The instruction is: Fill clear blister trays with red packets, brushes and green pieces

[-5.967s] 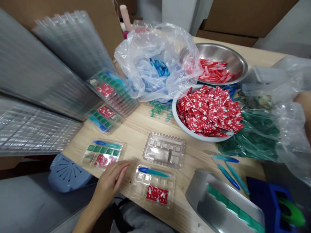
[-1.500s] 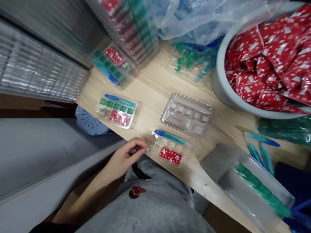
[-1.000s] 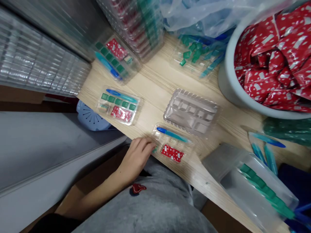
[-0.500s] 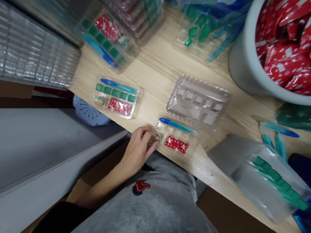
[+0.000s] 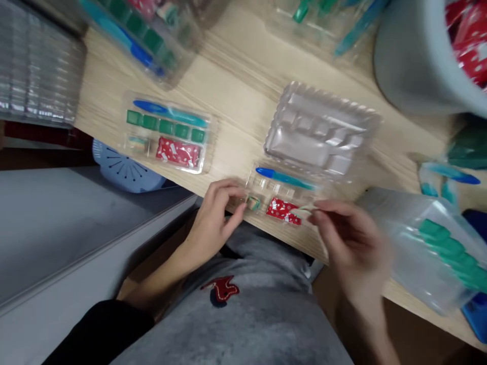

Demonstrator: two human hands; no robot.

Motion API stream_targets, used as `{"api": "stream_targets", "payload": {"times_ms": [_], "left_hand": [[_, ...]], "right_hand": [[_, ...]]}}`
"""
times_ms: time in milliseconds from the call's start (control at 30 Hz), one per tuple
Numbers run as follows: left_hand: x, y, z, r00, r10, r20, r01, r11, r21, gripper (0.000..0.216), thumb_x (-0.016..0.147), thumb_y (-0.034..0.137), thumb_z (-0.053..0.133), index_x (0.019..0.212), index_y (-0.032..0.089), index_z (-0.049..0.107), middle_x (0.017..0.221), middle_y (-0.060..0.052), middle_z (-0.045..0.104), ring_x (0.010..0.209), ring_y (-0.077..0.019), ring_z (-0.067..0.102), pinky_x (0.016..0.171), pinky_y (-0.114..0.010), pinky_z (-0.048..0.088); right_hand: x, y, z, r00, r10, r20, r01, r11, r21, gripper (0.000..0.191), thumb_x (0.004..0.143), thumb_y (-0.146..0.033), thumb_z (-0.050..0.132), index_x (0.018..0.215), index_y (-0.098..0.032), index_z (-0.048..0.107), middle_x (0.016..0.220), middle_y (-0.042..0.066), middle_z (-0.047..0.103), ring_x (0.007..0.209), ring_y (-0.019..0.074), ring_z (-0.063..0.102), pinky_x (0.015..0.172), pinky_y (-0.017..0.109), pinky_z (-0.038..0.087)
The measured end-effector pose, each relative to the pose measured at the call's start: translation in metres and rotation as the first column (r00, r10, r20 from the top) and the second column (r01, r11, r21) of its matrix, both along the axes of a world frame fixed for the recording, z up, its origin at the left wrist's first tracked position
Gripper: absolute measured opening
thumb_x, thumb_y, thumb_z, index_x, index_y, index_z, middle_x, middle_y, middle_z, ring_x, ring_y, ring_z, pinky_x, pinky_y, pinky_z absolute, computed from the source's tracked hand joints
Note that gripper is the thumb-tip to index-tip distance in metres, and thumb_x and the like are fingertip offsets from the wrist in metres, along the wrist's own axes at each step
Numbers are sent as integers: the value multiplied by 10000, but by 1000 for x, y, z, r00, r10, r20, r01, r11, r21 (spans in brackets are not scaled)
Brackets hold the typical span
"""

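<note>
My left hand [image 5: 216, 218] pinches a small green-and-tan piece [image 5: 252, 203] at the left end of a clear blister tray [image 5: 283, 195] lying at the table's near edge. That tray holds a blue pen-like stick [image 5: 283, 177] and a red packet [image 5: 283, 210]. My right hand [image 5: 348, 238] is blurred, its fingers closed at the tray's right edge on something I cannot make out. An empty clear tray [image 5: 319, 134] lies just behind. A filled tray [image 5: 167, 133] with green squares, a blue stick and a red packet sits to the left.
A grey bowl [image 5: 414, 66] of red packets stands at the back right. A clear box with green pieces [image 5: 437, 248] sits at the right edge, loose blue sticks [image 5: 449, 175] behind it. Stacked filled trays [image 5: 140, 35] and clear tray stacks [image 5: 34, 71] occupy the left.
My right hand has come into view at the near tray's right edge. My left hand has stayed at the tray's left end with the small piece. The view has tilted down.
</note>
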State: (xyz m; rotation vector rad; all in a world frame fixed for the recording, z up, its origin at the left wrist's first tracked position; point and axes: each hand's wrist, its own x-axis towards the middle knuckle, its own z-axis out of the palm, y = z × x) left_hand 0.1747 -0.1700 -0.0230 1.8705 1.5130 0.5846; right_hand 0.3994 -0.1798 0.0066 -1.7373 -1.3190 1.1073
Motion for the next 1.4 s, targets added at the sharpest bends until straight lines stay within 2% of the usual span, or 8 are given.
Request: {"api": "stream_targets", "payload": {"times_ms": [133,267,433,633,900,1133,1300,1400], "left_hand": [[-8,0,1,1000,-24,-18,24,1000,20,170,920,115,553,1054,215,523,1074,-40,547,1056,-169,583,920,-341,518],[-6,-1,0,994,-84,-72,88,995,49,187,927,147,568,1097,216,532,1110,-55,536,1068,-184,577,925,-360,525],[-1,1,1,957,-197,-213,223,969,105,187,953,177,528,1136,209,538,1183,-89,518,1031,-205,564,866,-379,552],[0,8,3,912,-268,-310,296,954,47,178,949,174,507,1124,183,541,1220,-112,488,1060,-228,533,863,-395,541],[-4,15,14,918,-315,-240,326,945,5,106,909,98,533,950,196,529,1150,-75,504,1032,-206,523,871,-359,515],[-2,11,12,900,-327,-290,362,929,75,175,932,120,541,1099,171,560,1107,-103,575,1022,-234,519,888,-393,497],[-3,16,13,899,-359,-250,370,929,-1,133,950,153,516,1047,199,596,1126,-86,573,1044,-230,521,894,-399,487],[-10,17,20,935,-340,-103,331,939,-93,88,940,168,543,971,222,604,1075,-47,604,1041,-212,547,911,-384,480]], "right_hand": [[-34,-3,-26,993,121,-9,-119,989,84,156,900,-137,592,996,-239,660,937,-3,713,852,119,670,732,250,544],[-51,2,-31,976,217,28,-219,967,130,174,904,-107,552,981,-230,646,926,3,714,869,126,670,755,267,550],[-47,1,-25,997,58,-43,-57,998,14,128,900,-178,578,973,-233,668,889,-2,698,785,115,658,714,263,552],[-36,-7,-29,969,-149,-196,130,986,-108,112,877,-212,612,969,-223,675,836,-13,702,655,91,664,605,226,582],[-38,-9,-31,946,-157,-283,132,986,-105,73,862,-201,620,912,-217,670,858,-2,707,746,111,694,687,252,601],[-40,-8,-31,922,-183,-341,159,983,-96,149,843,-128,627,887,-255,690,895,-36,725,825,82,689,730,198,593],[-39,-9,-33,937,-146,-317,120,988,-99,85,870,-179,624,910,-239,670,915,-12,727,843,115,695,749,256,603],[-40,-10,-31,928,-152,-340,124,987,-102,80,881,-191,617,916,-239,670,958,-6,732,913,126,698,800,272,600]]}}
